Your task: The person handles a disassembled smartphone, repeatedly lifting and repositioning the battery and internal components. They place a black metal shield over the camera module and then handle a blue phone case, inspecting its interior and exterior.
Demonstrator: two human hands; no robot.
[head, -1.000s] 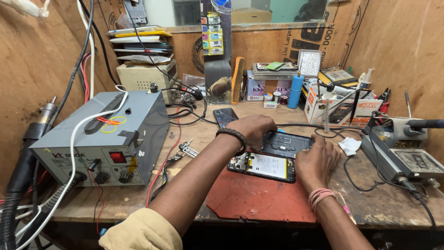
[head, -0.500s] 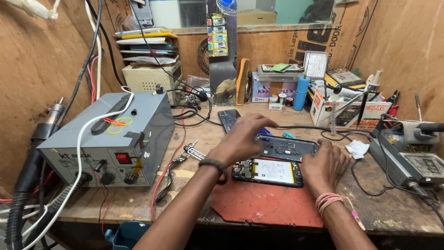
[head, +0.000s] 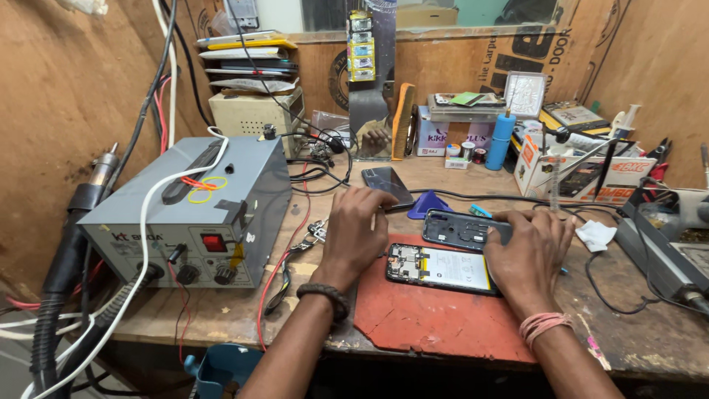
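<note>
An opened phone [head: 443, 267] with its white battery and circuit board exposed lies on a red mat [head: 428, 318]. Just behind it lies a dark phone back frame [head: 458, 229]. My left hand [head: 358, 230] rests fingers-down on the bench by the opened phone's left end, holding nothing. It wears a dark bracelet. My right hand [head: 528, 251] lies over the right ends of the opened phone and the frame, fingertips touching the frame. Pink bands circle that wrist.
A grey rework station [head: 199, 214] with hose and cables fills the left of the bench. A dark phone [head: 388, 185] and a blue pick [head: 430, 203] lie behind the hands. Boxes, a blue bottle [head: 501, 140] and tools crowd the back and right. White tissue [head: 595, 235] lies at the right.
My left hand has pulled back off the dark frame to the bench beside the opened phone's left end. My right hand has slid up onto the frame's right end.
</note>
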